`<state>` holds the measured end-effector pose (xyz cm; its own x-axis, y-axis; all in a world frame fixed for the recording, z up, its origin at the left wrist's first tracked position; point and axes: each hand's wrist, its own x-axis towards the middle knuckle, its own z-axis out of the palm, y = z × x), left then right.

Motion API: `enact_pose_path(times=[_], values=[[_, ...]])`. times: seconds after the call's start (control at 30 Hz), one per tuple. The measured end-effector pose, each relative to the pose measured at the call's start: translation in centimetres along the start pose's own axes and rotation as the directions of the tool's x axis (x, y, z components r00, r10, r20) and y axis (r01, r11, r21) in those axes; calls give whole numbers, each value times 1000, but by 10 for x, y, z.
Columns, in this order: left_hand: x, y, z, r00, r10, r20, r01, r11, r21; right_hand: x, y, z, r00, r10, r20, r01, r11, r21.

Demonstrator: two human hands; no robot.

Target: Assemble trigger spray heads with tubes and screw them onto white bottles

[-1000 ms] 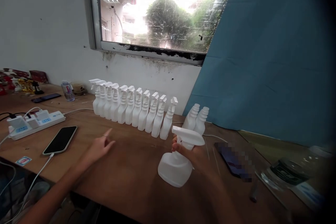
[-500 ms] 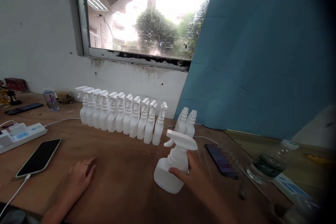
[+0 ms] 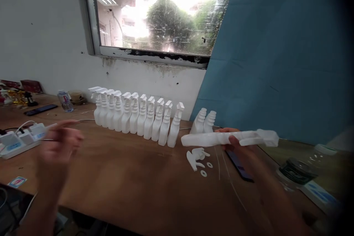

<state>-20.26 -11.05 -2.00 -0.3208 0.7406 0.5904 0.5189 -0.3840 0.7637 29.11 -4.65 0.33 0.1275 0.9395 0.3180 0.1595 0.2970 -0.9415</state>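
Observation:
A white spray bottle (image 3: 206,139) lies nearly level in the air, its trigger head pointing right. Gripping it around the neck is my right hand (image 3: 242,147), fingers behind and thumb in front. Below it on the table are loose white trigger-sprayer parts (image 3: 197,158), with two small white rings (image 3: 204,173) beside them. My left hand (image 3: 59,143) is raised over the left side of the table near the power strip, smeared by motion; whether it holds anything cannot be made out. Two white bottles without heads (image 3: 209,122) stand just behind the held bottle.
A row of several white spray bottles (image 3: 138,116) stands along the wall. At right are a dark phone (image 3: 239,167) and a clear water bottle (image 3: 298,169). The left side holds a power strip (image 3: 16,145), a small card (image 3: 17,181), another phone (image 3: 41,110) and a small bottle (image 3: 65,101).
My right hand has raised the spray bottle and tipped it sideways, uncovering the loose parts. My left hand has lifted off the table; the phone at the left no longer shows there.

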Motion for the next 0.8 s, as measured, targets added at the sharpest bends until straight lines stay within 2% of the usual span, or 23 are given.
enact_pose_path(times=[0.03, 0.07, 0.1, 0.13, 0.17, 0.2, 0.23, 0.3, 0.37, 0.57, 0.8], values=[[-20, 10, 30, 998, -15, 68, 21, 995, -94, 7, 2, 3, 1000, -7, 2, 7, 1000, -26], [-42, 17, 60, 973, -62, 221, 101, 980, -172, 15, 5, 6, 1000, -7, -1, 7, 998, -59], [-63, 23, 88, 907, -118, 405, 218, 953, -212, 24, 8, 9, 1000, 1, -6, -2, 996, -90], [-83, 26, 111, 807, -135, 575, 306, 928, -212, 33, 12, 12, 1000, 14, -8, -15, 993, -117], [-100, 26, 129, 743, -142, 655, 341, 921, -186, 43, 16, 14, 1000, 25, -10, -26, 990, -137], [-114, 25, 142, 689, -126, 714, 321, 936, -145, 54, 19, 16, 999, 33, -7, -34, 988, -152], [-124, 22, 149, 663, -102, 741, 267, 958, -107, 64, 23, 18, 999, 39, 1, -38, 985, -166], [-132, 14, 153, 651, -75, 755, 146, 989, -28, 81, 28, 23, 999, 36, 29, -30, 981, -192], [-132, 6, 152, 656, -71, 752, 80, 997, 25, 96, 32, 29, 998, 22, 67, -8, 979, -205], [-127, -7, 155, 630, -68, 774, 87, 996, 16, 121, 48, 56, 985, 25, 169, 11, 978, -209], [-128, -9, 153, 587, -53, 808, 71, 997, 14, 133, 65, 82, 984, -2, 180, 35, 983, -181]])
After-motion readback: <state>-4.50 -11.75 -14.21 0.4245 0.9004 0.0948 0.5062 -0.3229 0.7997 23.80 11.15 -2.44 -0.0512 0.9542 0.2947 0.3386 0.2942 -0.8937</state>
